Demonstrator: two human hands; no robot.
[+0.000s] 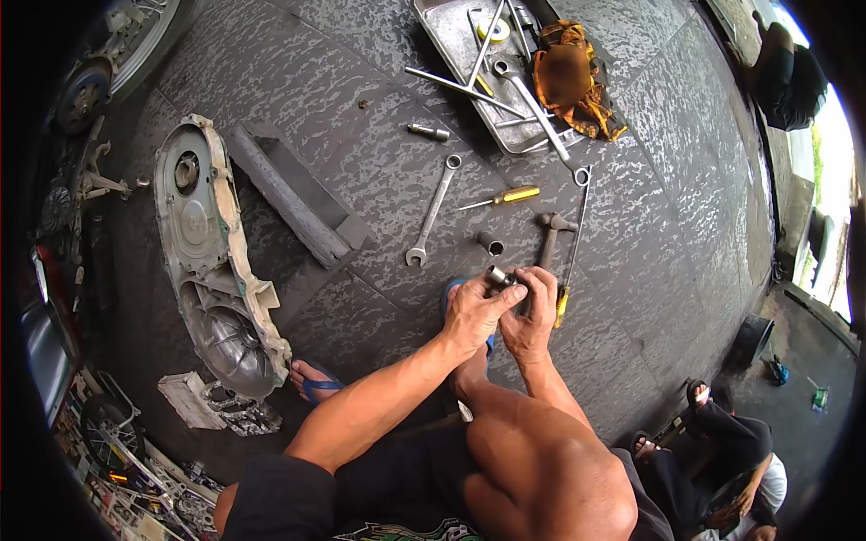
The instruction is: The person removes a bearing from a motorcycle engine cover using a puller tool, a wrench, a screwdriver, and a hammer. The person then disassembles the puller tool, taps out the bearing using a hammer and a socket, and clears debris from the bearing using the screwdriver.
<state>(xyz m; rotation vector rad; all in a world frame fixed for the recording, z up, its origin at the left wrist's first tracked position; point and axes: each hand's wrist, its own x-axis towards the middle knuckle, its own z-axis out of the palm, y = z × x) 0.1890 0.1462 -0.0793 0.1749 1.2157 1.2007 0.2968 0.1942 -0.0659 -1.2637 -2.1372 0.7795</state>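
Note:
Both of my hands meet over the floor, in front of my knee. My left hand (480,311) is closed round a small metal socket-like part (498,276), whose shiny end sticks up between the hands. My right hand (530,314) is closed against a dark piece beside it, mostly hidden by the fingers. Just above them lies a loose socket (490,242). A hammer (552,239) and a long yellow-handled screwdriver (577,243) lie to the right. Farther up are a short yellow screwdriver (516,195), a combination wrench (435,209) and another socket piece (428,132).
A metal tray (456,54) holds tools, with a stained orange cloth (577,81) at its right. A large engine casing (200,216) and a dark angular block (289,194) lie left. Motorcycle parts line the left edge. Another person (713,451) sits at lower right.

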